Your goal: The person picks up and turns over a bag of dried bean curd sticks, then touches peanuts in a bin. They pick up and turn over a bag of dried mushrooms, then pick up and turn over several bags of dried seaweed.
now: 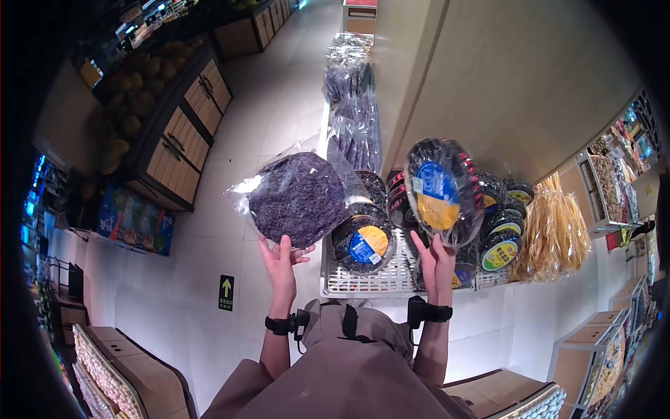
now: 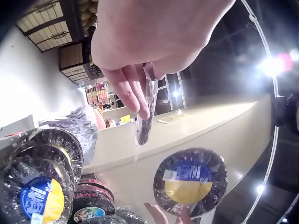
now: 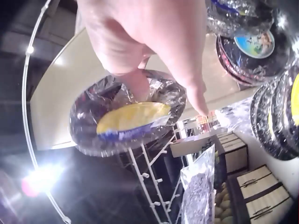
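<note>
My left hand (image 1: 280, 265) pinches the lower edge of a clear bag of dried seaweed (image 1: 296, 199), a flat, dark purple round cake. Seen edge-on in the left wrist view, the same bag (image 2: 148, 109) hangs between thumb and fingers. With thumb and fingers at its bottom rim, my right hand (image 1: 438, 269) holds up a round seaweed pack (image 1: 440, 185) in shiny clear wrap with a blue and yellow label. That label (image 3: 133, 121) faces me in the head view. Below and between the hands, a similar labelled pack (image 1: 363, 241) lies on a white slatted tray (image 1: 377, 281).
More round packs (image 1: 501, 248) are stacked right of the tray, beside bundles of pale yellow dried sticks (image 1: 555, 234). Purple bagged goods (image 1: 354, 129) line the shelf beyond. A beige panel (image 1: 502, 84) rises behind; wooden cabinets (image 1: 178, 143) stand across the aisle at left.
</note>
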Demonstrator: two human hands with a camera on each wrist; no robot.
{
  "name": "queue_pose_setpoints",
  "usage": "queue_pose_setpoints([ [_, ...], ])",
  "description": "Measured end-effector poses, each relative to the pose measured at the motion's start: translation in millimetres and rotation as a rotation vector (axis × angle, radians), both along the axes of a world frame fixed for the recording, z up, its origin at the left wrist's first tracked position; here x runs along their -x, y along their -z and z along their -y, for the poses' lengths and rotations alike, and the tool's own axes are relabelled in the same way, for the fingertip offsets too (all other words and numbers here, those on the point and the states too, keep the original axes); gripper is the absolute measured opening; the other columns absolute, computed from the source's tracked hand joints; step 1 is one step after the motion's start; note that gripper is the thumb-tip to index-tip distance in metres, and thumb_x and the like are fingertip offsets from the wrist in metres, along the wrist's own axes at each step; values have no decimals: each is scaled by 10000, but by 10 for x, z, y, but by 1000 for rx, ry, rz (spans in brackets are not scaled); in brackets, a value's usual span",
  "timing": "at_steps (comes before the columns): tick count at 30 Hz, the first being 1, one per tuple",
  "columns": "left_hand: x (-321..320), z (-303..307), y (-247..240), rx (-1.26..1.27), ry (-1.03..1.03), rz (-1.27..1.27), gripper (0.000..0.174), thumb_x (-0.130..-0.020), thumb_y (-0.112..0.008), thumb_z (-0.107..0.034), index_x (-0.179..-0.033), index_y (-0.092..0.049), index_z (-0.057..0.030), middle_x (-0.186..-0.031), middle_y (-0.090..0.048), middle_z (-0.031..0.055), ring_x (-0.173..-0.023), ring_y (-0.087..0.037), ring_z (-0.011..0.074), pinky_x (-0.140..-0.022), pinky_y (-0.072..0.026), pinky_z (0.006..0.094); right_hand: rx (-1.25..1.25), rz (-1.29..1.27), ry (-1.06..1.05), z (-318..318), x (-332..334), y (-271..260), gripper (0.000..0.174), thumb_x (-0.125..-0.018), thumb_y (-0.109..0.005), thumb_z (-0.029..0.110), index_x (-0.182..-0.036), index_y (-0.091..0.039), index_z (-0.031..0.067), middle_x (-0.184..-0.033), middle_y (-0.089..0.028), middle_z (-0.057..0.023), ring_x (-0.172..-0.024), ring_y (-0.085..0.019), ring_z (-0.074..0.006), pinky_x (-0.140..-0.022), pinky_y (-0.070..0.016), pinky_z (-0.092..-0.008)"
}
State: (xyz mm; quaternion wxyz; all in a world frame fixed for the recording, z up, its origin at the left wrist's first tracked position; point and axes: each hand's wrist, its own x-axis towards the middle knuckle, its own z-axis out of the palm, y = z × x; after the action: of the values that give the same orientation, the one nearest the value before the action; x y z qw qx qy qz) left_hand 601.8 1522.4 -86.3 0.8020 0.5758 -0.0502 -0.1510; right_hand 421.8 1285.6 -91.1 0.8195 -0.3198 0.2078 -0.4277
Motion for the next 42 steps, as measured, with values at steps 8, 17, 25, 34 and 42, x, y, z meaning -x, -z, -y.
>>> queue_pose_setpoints([
  [8,47,99,-51,23,88,-7,858,-980,-519,-249,-1463,169,-82,-932,-597,141,-718,-696,266,-561,-568,299,70,-14,-256,-155,-156,154,234,-897,-498,-72,-1078,-530,74,-1127,-583,-68,-1021,-599,-166,-887,-516,-311],
  [17,-80,128,105,65,54,70,645,-980,-507,-141,-1449,-70,-75,-1011,-592,84,-749,-623,139,-621,-533,256,-46,3,-655,-175,-220,-211,598,-787,-439,-112,-1379,-370,-70,-1340,-472,-183,-1169,-550,-239,-973,-476,-365],
  [25,-164,183,28,75,35,39,596,-977,-517,-147,-1432,-141,-63,-999,-610,89,-696,-617,119,-622,-544,270,297,-41,-205,-257,-384,-339,811,-831,-596,-94,-1480,-153,108,-1438,-333,-150,-1288,-399,-200,-1070,-348,-357],
  [34,-253,202,24,48,69,99,455,-968,-532,-161,-1334,-316,2,-921,-599,65,-614,-578,96,-607,-600,329,96,106,48,-112,-266,-273,590,-947,-505,33,-1455,-210,91,-1425,-363,-130,-1292,-406,-253,-1089,-344,-437],
  [42,-258,261,-16,105,149,76,382,-964,-546,-155,-1286,-384,-28,-904,-610,23,-616,-559,71,-594,-596,324,99,120,65,-138,-227,-287,658,-947,-488,14,-1487,-138,148,-1454,-323,-120,-1318,-371,-258,-1104,-321,-455],
])
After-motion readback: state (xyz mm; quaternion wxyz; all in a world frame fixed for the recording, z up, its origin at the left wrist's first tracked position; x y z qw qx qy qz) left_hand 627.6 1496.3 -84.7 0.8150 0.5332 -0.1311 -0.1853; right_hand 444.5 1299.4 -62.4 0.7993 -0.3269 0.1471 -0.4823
